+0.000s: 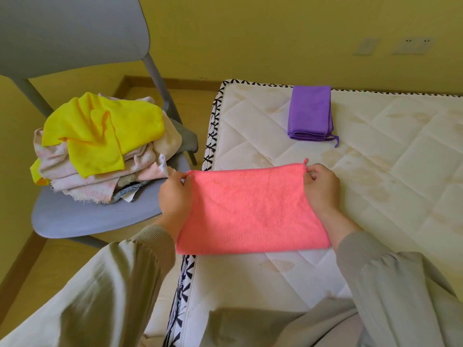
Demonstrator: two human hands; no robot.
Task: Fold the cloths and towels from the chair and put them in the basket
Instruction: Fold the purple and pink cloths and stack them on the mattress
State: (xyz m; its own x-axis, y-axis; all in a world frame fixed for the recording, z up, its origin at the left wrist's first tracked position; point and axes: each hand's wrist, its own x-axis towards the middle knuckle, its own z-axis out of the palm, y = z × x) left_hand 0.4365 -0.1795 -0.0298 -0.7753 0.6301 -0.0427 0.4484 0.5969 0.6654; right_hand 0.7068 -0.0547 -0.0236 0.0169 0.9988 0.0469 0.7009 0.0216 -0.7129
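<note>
A pink cloth (250, 211), folded in half, lies flat at the near left corner of a white quilted mattress (375, 171). My left hand (175, 196) pinches its far left corner and my right hand (322, 185) pinches its far right corner, beside a small hanging loop. A folded purple cloth (310, 112) rests farther back on the mattress. On the grey chair (82, 216) to the left sits a heap of unfolded cloths: a yellow cloth (100, 131) on top of several pale pink and cream towels (100, 179). No basket is in view.
The mattress edge with black-and-white trim (213, 126) runs between the chair and the pink cloth. Wooden floor (30, 259) shows around the chair. A yellow wall with sockets (411, 46) stands behind the mattress.
</note>
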